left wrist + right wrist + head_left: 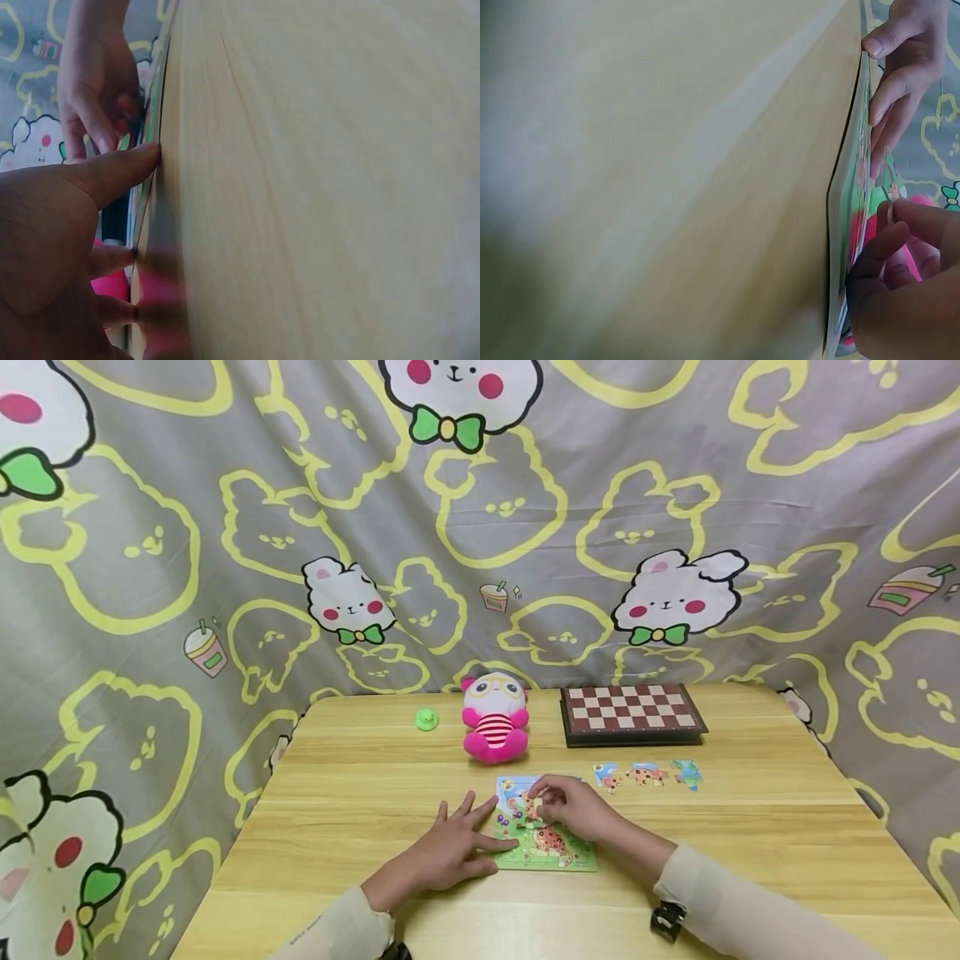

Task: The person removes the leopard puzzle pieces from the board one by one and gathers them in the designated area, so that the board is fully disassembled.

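A jigsaw puzzle board (581, 862) with a green, blue and spotted-animal picture lies flat on the table. My left hand (455, 850) rests at its left side with fingers spread, some fingertips on the board. Over the board's upper part, my right hand (576, 806) pinches a puzzle piece (891, 178) between thumb and finger; in the right wrist view the piece is tilted up from the board. Part of the board is hidden under the right hand. Three loose puzzle pieces, one of them a blue and green piece (686, 774), lie in a row to the right behind the board.
Behind the board sits a pink panda plush (496, 727) in a striped top. A small green duck toy (427, 719) stands to its left, and a checkered chess box (633, 714) lies at the back right. A patterned curtain (540, 527) hangs behind the wooden table (337, 777).
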`<state>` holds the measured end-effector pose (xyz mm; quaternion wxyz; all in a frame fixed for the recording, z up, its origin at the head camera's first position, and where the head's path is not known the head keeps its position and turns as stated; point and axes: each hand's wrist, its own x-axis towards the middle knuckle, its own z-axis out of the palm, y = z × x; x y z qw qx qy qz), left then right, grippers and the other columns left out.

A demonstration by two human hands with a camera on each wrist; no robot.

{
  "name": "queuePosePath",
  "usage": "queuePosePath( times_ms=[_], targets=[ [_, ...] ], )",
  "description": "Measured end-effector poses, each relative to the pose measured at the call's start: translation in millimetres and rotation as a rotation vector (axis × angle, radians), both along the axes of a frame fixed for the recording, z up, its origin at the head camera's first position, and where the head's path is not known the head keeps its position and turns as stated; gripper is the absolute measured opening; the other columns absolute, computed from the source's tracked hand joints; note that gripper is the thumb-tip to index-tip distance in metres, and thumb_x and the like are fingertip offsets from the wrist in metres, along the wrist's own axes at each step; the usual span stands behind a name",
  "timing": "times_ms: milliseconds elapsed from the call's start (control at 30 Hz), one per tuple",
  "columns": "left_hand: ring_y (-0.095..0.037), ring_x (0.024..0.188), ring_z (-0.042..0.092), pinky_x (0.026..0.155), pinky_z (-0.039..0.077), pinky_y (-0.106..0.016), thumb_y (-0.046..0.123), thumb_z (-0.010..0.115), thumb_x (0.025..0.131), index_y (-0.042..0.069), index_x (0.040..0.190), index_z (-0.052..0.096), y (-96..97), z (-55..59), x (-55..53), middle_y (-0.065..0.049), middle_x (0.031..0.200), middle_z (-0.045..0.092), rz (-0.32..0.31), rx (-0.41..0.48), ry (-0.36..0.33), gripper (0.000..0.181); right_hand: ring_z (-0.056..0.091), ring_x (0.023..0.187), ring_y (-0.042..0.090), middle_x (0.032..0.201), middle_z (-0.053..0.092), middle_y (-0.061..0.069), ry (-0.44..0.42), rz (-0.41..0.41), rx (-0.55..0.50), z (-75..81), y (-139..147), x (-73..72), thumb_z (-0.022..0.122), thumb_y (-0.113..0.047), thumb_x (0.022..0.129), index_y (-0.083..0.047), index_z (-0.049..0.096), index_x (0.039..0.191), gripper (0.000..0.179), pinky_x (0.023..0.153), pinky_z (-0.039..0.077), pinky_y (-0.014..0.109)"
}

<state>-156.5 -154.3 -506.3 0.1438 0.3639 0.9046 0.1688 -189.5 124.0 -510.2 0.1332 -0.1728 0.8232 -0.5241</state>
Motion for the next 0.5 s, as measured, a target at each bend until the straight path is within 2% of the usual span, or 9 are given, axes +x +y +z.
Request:
queuePosePath(
  times_ms=[200,500],
  targets=[
    [-0.052,0.154,0.011,0.107,0.016,-0.085,0.049,0.061,0.101,0.049,0.143,0.057,-0.2,-0.7,0.4,-0.010,0.171,0.020,0.001,-0.003,0.002,0.041,0.056,0.078,0.018,0.090,0.063,0.006,0.013,-0.021,-0.002,-0.3,10.6,1.4,0.071,-0.004,0.095,-0.007,0.071,0.110,0.015,0.067,0.049,0.026],
    [-0.053,0.153,0.011,0.106,0.016,-0.085,0.049,0.060,0.102,0.050,0.143,0.057,-0.7,-2.7,0.1,-0.011,0.172,0.019,-0.005,-0.001,0.011,0.041,0.056,0.078,0.017,0.091,0.063,0.006,0.031,-0.007,0.035,4.4,29.8,2.5,0.071,-0.007,0.096,-0.009,0.072,0.111,0.015,0.067,0.049,0.025]
  ],
)
